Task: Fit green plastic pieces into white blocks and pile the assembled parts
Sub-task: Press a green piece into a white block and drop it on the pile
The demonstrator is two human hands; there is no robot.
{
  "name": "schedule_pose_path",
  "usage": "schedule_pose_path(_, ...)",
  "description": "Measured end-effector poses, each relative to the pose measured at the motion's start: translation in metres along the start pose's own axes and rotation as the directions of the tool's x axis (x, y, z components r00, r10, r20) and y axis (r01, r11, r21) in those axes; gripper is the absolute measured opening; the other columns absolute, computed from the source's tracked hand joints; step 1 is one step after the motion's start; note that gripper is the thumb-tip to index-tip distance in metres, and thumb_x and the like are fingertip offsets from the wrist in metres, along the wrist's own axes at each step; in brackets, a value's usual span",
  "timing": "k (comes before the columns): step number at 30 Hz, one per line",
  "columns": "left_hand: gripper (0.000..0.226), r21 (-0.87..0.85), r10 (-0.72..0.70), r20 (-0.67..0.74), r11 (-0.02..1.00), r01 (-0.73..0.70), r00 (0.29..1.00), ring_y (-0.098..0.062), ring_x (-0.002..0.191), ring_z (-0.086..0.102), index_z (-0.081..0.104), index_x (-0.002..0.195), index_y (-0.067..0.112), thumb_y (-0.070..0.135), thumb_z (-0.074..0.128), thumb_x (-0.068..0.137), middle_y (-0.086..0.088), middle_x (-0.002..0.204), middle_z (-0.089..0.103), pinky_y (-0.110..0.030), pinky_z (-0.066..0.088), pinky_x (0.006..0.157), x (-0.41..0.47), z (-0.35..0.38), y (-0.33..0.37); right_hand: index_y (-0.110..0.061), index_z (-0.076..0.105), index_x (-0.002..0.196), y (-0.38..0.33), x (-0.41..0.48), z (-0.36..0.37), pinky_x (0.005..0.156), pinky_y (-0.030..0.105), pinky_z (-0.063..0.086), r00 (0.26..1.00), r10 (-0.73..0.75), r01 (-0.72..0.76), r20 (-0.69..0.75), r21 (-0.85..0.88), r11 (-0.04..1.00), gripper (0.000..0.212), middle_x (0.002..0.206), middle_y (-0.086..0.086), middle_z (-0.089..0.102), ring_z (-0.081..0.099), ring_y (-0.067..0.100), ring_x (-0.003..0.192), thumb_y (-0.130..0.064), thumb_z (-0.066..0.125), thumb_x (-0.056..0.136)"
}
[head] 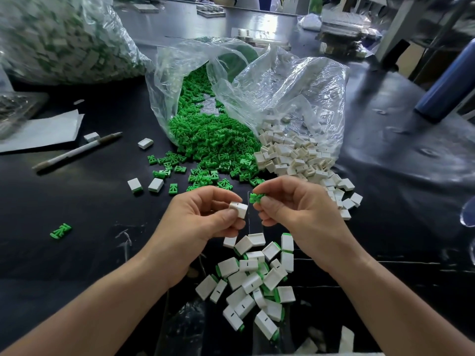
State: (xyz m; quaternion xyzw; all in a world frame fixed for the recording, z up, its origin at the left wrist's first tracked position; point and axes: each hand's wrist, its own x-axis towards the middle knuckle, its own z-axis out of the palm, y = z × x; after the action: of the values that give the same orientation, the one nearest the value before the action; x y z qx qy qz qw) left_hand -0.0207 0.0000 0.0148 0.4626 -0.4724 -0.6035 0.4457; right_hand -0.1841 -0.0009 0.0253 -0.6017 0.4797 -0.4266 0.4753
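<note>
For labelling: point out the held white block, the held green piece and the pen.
held white block (pixel 239 208), head view, its top face.
held green piece (pixel 256 198), head view, its exposed end.
pen (pixel 77 151), head view, mid-barrel.

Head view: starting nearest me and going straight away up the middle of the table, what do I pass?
First the pile of assembled parts → left hand holding a white block and right hand pinching a green piece → loose green pieces → clear bag.

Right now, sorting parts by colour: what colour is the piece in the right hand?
Green; the head view shows the piece pinched by the right hand.
</note>
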Motion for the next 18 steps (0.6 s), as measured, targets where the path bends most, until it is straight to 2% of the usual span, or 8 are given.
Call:
schedule_pose_path(3,0.010,-0.035,-0.020,0.008,0.999,0.021,1.000,-0.018,0.062,0.069,0.061,0.080,0.003,-0.002,0.064,0.072,-0.011,0.072,0.070,-0.020,0.053,0.053,-0.0003,0.0008,0.0008,-0.023,0.066,0.080,0.0009,-0.0006,-0.0001,0.065,0.024,0.054,0.999,-0.036,0.036,0.000,-0.048,0.998,0.022,0.078,0.008,0.068,0.062,0.014,0.069,-0.001,0.061,0.084)
schedule_pose_path(5,0.019,-0.046,-0.018,0.014,0.999,0.018,1.000,-0.018,0.062,0.069,0.060,0.080,0.002,0.008,0.065,0.062,-0.012,0.074,0.071,-0.021,0.054,0.053,-0.0012,0.0006,0.0012,-0.025,0.067,0.079,0.0019,-0.0004,-0.0002,0.068,0.029,0.055,0.999,-0.055,0.055,0.003,-0.072,0.996,0.024,0.078,0.008,0.067,0.062,0.021,0.071,-0.002,0.061,0.084)
schedule_pose_path(7,0.019,-0.039,-0.022,0.015,0.999,0.023,1.000,-0.019,0.062,0.069,0.061,0.080,0.002,0.007,0.065,0.063,-0.013,0.074,0.071,-0.022,0.054,0.053,-0.0018,0.0006,0.0017,-0.026,0.067,0.078,0.0022,-0.0003,0.0002,0.072,0.036,0.055,0.998,-0.063,0.064,0.004,-0.090,0.994,0.024,0.079,0.010,0.067,0.063,0.027,0.074,-0.003,0.062,0.084)
schedule_pose_path(11,0.010,0.002,-0.025,0.012,1.000,0.025,1.000,-0.019,0.063,0.069,0.064,0.082,0.005,-0.003,0.063,0.076,-0.016,0.077,0.071,-0.022,0.055,0.054,-0.0013,0.0003,0.0004,-0.027,0.068,0.078,0.0010,-0.0012,0.0015,0.074,0.039,0.055,0.997,-0.075,0.074,0.001,-0.126,0.989,0.025,0.078,0.001,0.069,0.064,0.021,0.075,-0.003,0.064,0.083)
schedule_pose_path(15,0.018,0.025,0.000,0.034,1.000,-0.001,0.999,-0.017,0.062,0.069,0.067,0.080,0.005,0.012,0.068,0.063,-0.022,0.079,0.069,-0.022,0.055,0.055,-0.0028,0.0019,0.0014,-0.029,0.067,0.076,0.0015,-0.0015,0.0026,0.074,0.042,0.054,0.998,-0.068,0.066,-0.007,-0.166,0.984,0.026,0.076,0.000,0.069,0.064,0.022,0.074,-0.004,0.065,0.082)
schedule_pose_path(18,0.019,0.035,0.008,0.035,0.999,-0.009,0.999,-0.017,0.060,0.068,0.067,0.078,0.004,0.013,0.068,0.062,-0.021,0.077,0.070,-0.021,0.054,0.053,-0.0035,0.0022,0.0016,-0.030,0.066,0.076,0.0024,-0.0014,0.0023,0.072,0.039,0.054,0.996,-0.085,0.082,-0.008,-0.208,0.975,0.025,0.075,0.001,0.068,0.063,0.019,0.072,-0.005,0.066,0.082)
